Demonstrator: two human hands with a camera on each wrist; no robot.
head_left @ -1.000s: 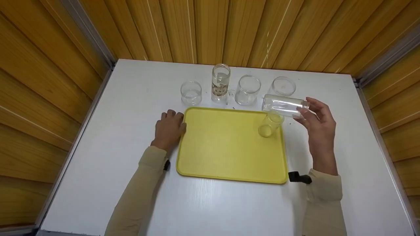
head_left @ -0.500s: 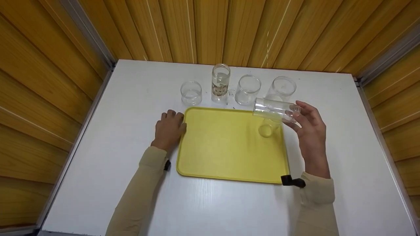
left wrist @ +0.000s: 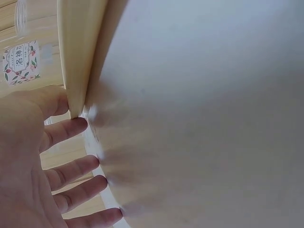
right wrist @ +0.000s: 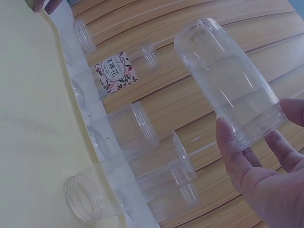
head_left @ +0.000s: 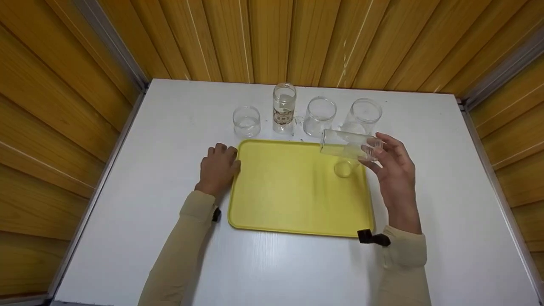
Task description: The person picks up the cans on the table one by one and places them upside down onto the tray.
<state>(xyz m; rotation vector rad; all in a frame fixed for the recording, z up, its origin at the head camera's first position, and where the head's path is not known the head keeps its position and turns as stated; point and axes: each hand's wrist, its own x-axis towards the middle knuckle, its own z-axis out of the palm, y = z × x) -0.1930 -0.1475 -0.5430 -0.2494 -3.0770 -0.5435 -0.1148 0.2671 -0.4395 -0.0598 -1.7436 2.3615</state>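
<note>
My right hand (head_left: 396,176) pinches a clear plastic jar (head_left: 346,144) by its threaded mouth end. The jar lies sideways in the air over the far right corner of the yellow tray (head_left: 293,191), its base pointing left. Below it, another clear jar (head_left: 343,169) stands mouth down on the tray, partly covered by the held one. In the right wrist view its threaded rim (right wrist: 84,199) meets the tray. At the tray's left edge rests my left hand (head_left: 218,168), fingertips on the white table and thumb against the rim; the left wrist view shows the fingers spread, nearly straight.
Behind the tray, several clear jars stand in a row: a short one (head_left: 246,122), a tall one with a flowered label (head_left: 283,114), a wide one (head_left: 319,117) and another wide one (head_left: 365,112). Wood-patterned walls (head_left: 272,38) border the table (head_left: 127,204).
My right hand has carried the held jar left and slightly toward me, from beside the tray's right edge to over its corner. The left hand and the tray stay put.
</note>
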